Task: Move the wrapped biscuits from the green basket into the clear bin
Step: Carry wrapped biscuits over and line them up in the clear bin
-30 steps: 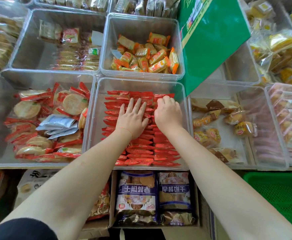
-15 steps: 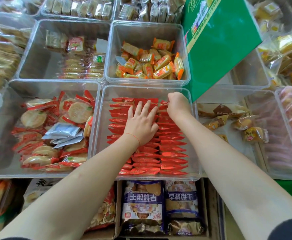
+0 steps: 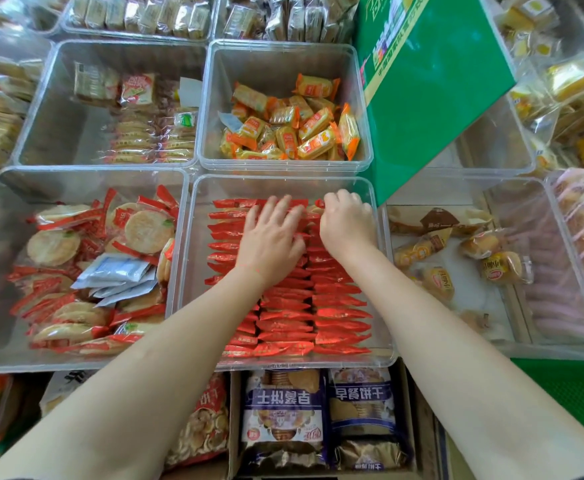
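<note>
Red-wrapped biscuits (image 3: 335, 306) stand in tight rows inside a clear bin (image 3: 193, 268) in the middle of the view. My left hand (image 3: 270, 244) lies flat on the rows near the bin's far end, fingers straight and spread. To its right, my right hand (image 3: 347, 223) has its fingers curled down onto the far packets of the right-hand row; whether it holds one is hidden. A corner of the green basket (image 3: 567, 389) shows at the lower right.
Clear bins surround the middle one: round biscuits in red wrappers (image 3: 86, 271) to the left, orange packets (image 3: 290, 129) behind, small cakes (image 3: 457, 258) to the right. A green carton (image 3: 429, 84) leans over the far right corner. Boxed biscuit bags (image 3: 318, 417) sit below.
Both hands have slid along the rows toward the bin's far end. The right hand reached the far right corner half a second ago and stays there, fingers still curled.
</note>
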Motion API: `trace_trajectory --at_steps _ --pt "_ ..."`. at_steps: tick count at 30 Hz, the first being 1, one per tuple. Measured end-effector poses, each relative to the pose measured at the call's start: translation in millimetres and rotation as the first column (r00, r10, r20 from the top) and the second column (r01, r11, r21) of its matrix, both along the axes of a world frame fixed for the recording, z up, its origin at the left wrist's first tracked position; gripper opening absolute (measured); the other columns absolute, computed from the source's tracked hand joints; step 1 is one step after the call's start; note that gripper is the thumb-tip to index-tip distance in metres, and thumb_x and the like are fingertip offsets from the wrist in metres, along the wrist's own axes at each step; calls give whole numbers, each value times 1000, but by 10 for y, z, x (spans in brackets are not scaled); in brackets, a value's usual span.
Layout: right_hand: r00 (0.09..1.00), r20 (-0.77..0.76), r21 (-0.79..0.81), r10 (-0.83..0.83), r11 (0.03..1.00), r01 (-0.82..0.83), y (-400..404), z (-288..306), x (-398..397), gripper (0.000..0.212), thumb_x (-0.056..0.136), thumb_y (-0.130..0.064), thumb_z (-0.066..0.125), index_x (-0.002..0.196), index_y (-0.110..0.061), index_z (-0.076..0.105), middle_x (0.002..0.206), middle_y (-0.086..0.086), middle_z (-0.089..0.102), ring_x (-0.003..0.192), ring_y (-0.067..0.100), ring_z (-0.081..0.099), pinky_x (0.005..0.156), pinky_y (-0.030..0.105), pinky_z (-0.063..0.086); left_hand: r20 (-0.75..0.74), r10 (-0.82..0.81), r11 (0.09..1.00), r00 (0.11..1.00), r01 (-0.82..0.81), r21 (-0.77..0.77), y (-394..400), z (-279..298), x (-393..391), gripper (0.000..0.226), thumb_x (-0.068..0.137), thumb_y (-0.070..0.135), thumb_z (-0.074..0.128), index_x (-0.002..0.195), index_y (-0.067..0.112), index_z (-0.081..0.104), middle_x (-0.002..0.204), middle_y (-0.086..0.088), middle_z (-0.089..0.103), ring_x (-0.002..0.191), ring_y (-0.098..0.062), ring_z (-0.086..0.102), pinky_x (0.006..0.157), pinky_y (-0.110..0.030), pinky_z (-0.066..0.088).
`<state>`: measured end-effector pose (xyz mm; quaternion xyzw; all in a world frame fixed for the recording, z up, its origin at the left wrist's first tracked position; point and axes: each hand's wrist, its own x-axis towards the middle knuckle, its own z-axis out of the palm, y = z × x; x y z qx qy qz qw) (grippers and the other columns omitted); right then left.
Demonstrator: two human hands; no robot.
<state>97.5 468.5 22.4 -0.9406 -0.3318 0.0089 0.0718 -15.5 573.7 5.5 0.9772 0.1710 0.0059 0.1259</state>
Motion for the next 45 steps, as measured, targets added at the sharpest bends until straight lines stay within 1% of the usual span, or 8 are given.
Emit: trace_trajectory --at_steps 7,14,19,30,34,38,41,45 --pt "980 -199 -97 -11 995 -9 -158 -362 -505 65 102 -48 13 157 -15 1 165 3 -4 151 19 -11 121 46 -8 -184 112 994 977 -111 13 136 -210 -205 70 91 62 15 155 36 4 164 3 -9 149 -28 -15 119 -52 -7" --pt "986 -165 2 26 1000 -26 -141 -306 -291 65 101 -50 13 156 -17 21 164 2 13 152 18 1 121 44 -4 -198 97 995 976 -102 -16 178 -199 -178 66 92 63 14 154 41 6 164 5 -10 149 -27 -15 119 -52 -8" --pt "968 -251 -135 5 990 -40 -170 -359 -295 69 100 -56 10 157 -18 -1 165 2 -7 151 17 -11 122 46 -6 -42 218 975 975 -220 -30 145 -142 -370 70 91 63 20 155 38 8 164 0 -4 150 -26 -9 119 -50 -8" --pt "962 -271 -152 41 985 -84 -466 -316 -669 75 97 -63 6 157 -19 -3 165 1 -9 150 15 -14 122 43 -8 -257 160 982 953 -181 -62 177 -136 -514 68 93 66 9 154 39 -6 164 -2 -10 149 -26 -18 118 -50 -13" --pt "911 -413 -178 3 981 -83 -277 -40 -494 73 99 -62 13 157 -18 11 165 4 5 152 21 -1 122 45 0 -140 98 994 985 -105 -40 43 84 -729 64 95 58 30 153 37 16 164 -4 -1 150 -28 -8 120 -51 -2" --pt "944 -313 -15 102 994 -112 -487 412 -553 33 96 -33 47 124 -17 58 129 7 56 123 28 49 101 45 43 -46 -5 997 999 2 -74 -281 346 -851 35 87 38 54 116 25 66 139 -9 49 130 -30 40 102 -44 37" --pt "884 -455 -145 111 970 -196 -722 609 -757 6 89 -21 56 86 -23 62 97 0 65 94 24 61 79 38 53 -182 -92 974 979 50 -219 -510 496 -816 19 85 35 59 94 26 73 103 1 65 100 -23 60 84 -35 49" --pt "813 -572 -396 109 831 -390 -921 616 -935 10 83 -17 69 84 -24 61 98 -2 65 92 21 61 81 38 56 -424 -239 951 873 122 -285 -630 564 -789 15 80 37 69 92 30 73 104 8 67 95 -17 63 82 -32 55"
